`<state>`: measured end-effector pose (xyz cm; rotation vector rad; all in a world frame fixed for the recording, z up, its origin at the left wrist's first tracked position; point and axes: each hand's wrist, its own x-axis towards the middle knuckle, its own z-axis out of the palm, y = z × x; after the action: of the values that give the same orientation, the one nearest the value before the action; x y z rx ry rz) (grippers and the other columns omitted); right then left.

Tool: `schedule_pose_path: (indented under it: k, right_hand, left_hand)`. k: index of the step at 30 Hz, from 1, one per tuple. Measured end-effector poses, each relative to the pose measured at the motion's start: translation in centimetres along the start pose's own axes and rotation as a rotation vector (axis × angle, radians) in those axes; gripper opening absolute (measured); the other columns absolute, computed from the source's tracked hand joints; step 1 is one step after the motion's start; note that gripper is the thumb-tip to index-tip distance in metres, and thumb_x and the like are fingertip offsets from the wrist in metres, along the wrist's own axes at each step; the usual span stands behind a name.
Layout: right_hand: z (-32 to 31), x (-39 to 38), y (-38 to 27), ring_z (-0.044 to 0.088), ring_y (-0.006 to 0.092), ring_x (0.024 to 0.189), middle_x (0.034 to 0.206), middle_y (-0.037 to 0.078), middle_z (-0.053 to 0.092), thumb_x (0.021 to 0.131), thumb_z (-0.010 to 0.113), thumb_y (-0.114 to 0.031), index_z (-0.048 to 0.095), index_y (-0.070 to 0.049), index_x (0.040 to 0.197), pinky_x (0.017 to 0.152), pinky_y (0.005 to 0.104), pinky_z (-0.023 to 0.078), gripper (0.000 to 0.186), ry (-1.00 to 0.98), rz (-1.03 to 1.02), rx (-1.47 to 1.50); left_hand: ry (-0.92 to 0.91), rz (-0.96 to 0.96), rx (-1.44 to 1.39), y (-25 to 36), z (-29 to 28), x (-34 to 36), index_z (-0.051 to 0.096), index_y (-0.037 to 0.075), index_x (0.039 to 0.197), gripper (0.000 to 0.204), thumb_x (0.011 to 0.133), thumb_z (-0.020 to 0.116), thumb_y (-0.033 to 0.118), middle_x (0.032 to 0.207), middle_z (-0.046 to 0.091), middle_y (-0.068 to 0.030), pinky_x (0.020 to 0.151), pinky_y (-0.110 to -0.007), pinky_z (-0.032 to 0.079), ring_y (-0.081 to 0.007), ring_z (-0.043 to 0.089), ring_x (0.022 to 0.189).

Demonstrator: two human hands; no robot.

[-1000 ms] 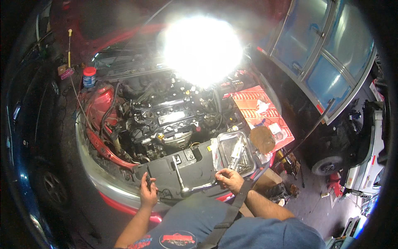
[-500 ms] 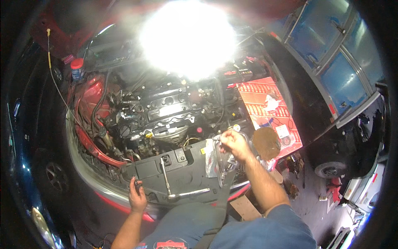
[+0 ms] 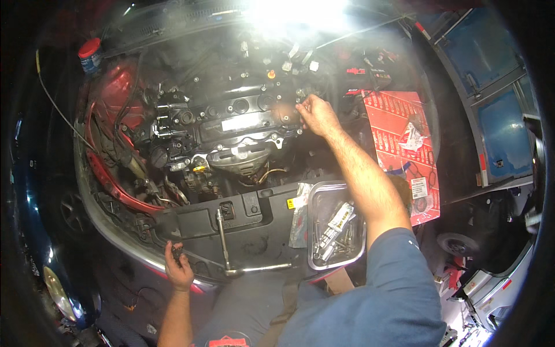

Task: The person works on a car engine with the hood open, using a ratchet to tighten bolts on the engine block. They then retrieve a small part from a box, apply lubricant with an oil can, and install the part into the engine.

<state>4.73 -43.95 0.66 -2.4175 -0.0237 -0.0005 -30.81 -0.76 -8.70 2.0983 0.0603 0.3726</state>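
My left hand [image 3: 178, 270] is closed on a small dark part [image 3: 177, 253] at the front left edge of the engine bay. My right hand [image 3: 317, 115] reaches over the right end of the black engine valve cover [image 3: 208, 133], fingertips pinched on something small that I cannot make out. A long-handled wrench [image 3: 260, 267] with an extension bar [image 3: 221, 234] lies on the black front panel [image 3: 191, 218]. Beside it are a metal tray [image 3: 312, 231] of bolts and packaged parts and a crumpled plastic bag [image 3: 299, 225].
A red cardboard gasket sheet [image 3: 393, 115] lies on the right beside a battery [image 3: 376, 78]. A red-lidded jar [image 3: 89, 56] stands at the back left. A bright lamp [image 3: 295, 14] glares above. A dark car [image 3: 55, 243] stands left, blue-grey panels [image 3: 500, 133] right.
My right hand has moved from beside the tray up and forward to the engine's top right. My left hand stays low, still holding the dark part. The view has shifted.
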Motion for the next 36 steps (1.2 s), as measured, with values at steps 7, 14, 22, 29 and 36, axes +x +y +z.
schedule_pose_path:
  k: [7,14,22,29,36]
  right_hand:
    - [2.3,0.6,0.2,0.067,0.0382,0.09,0.089,0.022,0.068,0.085,0.07,-0.03,0.061,0.001,0.101,0.079,0.0454,0.054,0.037,-0.04,-0.082,-0.257]
    - [0.4,1.2,0.8,0.066,0.0324,0.084,0.091,0.016,0.066,0.083,0.07,-0.018,0.066,-0.005,0.105,0.077,0.0401,0.054,0.026,-0.193,-0.429,-0.238]
    - [0.7,2.1,2.4,0.064,0.0323,0.094,0.094,0.015,0.067,0.08,0.07,-0.013,0.068,-0.005,0.101,0.084,0.0401,0.052,0.022,-0.224,-0.501,-0.251]
    - [0.5,2.6,1.9,0.065,0.031,0.096,0.097,0.015,0.068,0.08,0.071,-0.015,0.068,-0.004,0.1,0.085,0.0397,0.052,0.023,-0.275,-0.527,-0.349]
    - [0.1,3.0,1.9,0.066,0.0323,0.094,0.093,0.015,0.069,0.08,0.071,-0.014,0.068,-0.003,0.101,0.085,0.0394,0.053,0.024,-0.333,-0.499,-0.302]
  left_hand:
    - [-0.006,-0.028,-0.003,-0.8,0.0,-0.3,0.029,-0.002,0.144,0.053,0.094,0.044,0.003,0.118,0.057,-0.0168,0.061,-0.021,0.046,-0.0098,0.051,0.068]
    - [-0.036,-0.063,-0.013,-1.1,-0.2,-0.5,0.027,-0.004,0.144,0.053,0.094,0.044,0.002,0.12,0.056,-0.0178,0.063,-0.021,0.045,-0.01,0.051,0.072]
    - [-0.087,-0.151,-0.114,-0.7,-0.5,-0.4,0.026,-0.002,0.145,0.054,0.096,0.046,0.008,0.12,0.053,-0.0144,0.078,-0.025,0.045,-0.0153,0.052,0.092]
    - [-0.093,-0.006,0.076,-0.5,-0.4,0.2,0.027,-0.005,0.144,0.053,0.095,0.045,0.006,0.12,0.056,-0.0187,0.067,-0.023,0.046,-0.0135,0.053,0.078]
    - [-0.078,-0.077,0.003,-0.5,-0.3,0.0,0.027,-0.006,0.144,0.053,0.096,0.045,0.007,0.121,0.055,-0.0186,0.069,-0.023,0.046,-0.0145,0.054,0.082]
